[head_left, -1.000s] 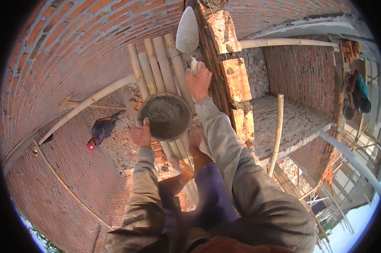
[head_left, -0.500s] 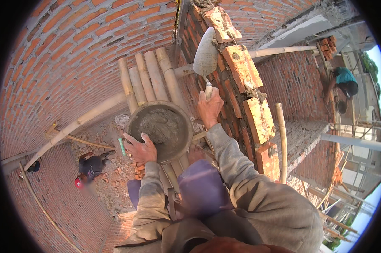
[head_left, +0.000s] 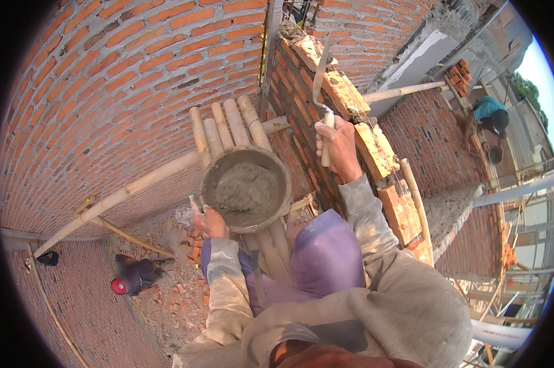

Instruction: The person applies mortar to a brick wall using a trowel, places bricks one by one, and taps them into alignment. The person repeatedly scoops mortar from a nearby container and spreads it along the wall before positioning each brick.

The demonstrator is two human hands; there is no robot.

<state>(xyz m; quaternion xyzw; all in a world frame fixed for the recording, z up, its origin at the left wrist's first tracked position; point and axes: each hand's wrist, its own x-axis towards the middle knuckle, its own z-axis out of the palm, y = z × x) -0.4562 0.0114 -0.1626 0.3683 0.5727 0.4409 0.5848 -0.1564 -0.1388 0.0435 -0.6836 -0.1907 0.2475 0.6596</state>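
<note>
My right hand is closed around the light handle of a trowel. The blade points up and away, seen nearly edge-on, beside the top of the low brick wall. To the left stands a round dark basin holding wet grey mortar. At the basin's near left rim is my left hand, its thumb and a finger apart. A small green piece shows at its fingertips; whether it is held is unclear. Some of that hand's fingers are hidden.
Bamboo poles lie under the basin, and a long pole runs left. A tall brick wall rises beyond. Below left, a person in a red cap is by rubble; another in teal bends at far right.
My right hand has moved right and slightly down in view, turning the trowel blade from broadside to nearly edge-on. My left hand's fingers are less spread. The whole view has shifted.
</note>
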